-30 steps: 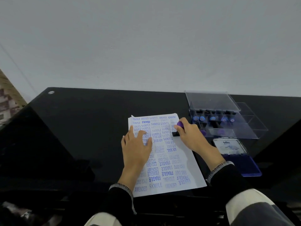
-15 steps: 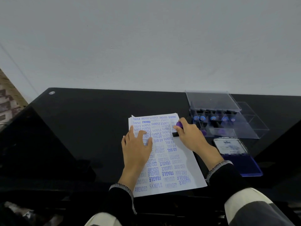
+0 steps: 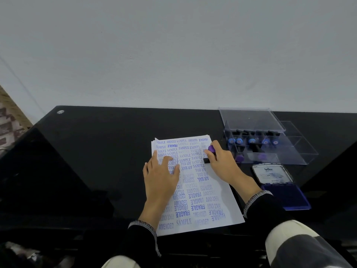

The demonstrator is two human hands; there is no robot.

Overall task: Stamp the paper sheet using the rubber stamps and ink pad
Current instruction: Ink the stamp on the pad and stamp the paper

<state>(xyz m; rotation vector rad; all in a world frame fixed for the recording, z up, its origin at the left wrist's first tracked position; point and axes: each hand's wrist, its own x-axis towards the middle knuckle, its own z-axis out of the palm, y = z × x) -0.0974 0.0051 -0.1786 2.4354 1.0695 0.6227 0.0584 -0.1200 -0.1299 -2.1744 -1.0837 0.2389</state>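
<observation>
The paper sheet (image 3: pixel 195 182) carries blue stamped words: SAMPLE, AMENDED, FRAGILE, AIR MAIL, FAX OUT. The ink pad lid (image 3: pixel 272 174) reads "Artline".

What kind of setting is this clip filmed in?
Probably a home or office desk: a glossy black tabletop against a plain white wall, with a clear stamp case and open ink pad.

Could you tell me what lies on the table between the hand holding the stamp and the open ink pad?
In the head view, only bare black table lies between the right hand, gripping the stamp, and the ink pad.
</observation>
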